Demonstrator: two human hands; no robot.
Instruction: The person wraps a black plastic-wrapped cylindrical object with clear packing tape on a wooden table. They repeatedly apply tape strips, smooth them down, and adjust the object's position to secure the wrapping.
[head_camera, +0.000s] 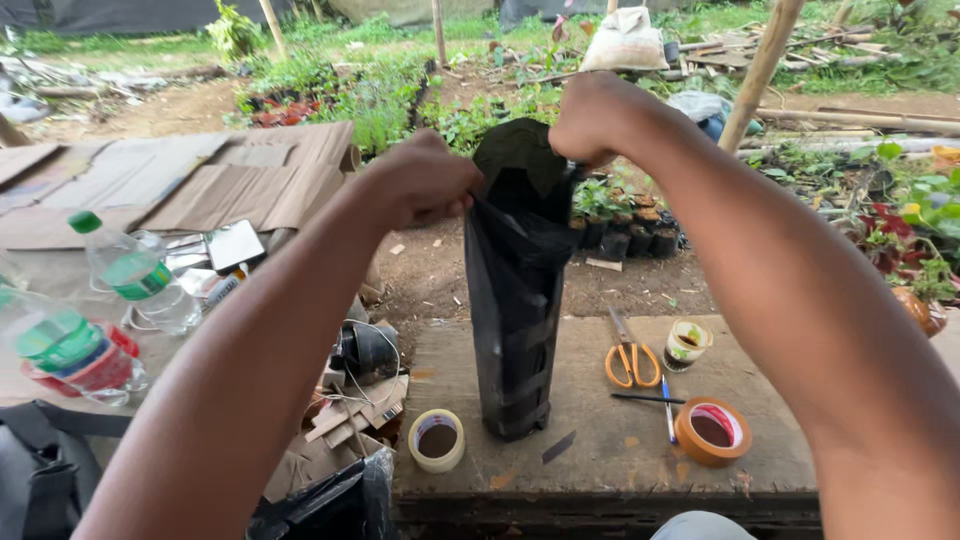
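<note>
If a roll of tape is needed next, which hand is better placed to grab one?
Probably the left hand: the pale tape roll lies below it, close to the black bag. The right hand is farther from the orange roll.

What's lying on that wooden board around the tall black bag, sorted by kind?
Tape rolls: 2, pale and orange-brown
Scissors: 1
Small cup: 1
Pens: 2
Total: 6, plus the black bag both hands hold.

The tall bag (515, 290) I pinch at its mouth is thin black plastic, glossy and creased. My tabletop (600, 430) is rough, weathered wood, matt and stained. On it lie scissors (630, 355) with orange plastic handles and dull metal blades, and a smooth tape roll (712, 432).
</note>
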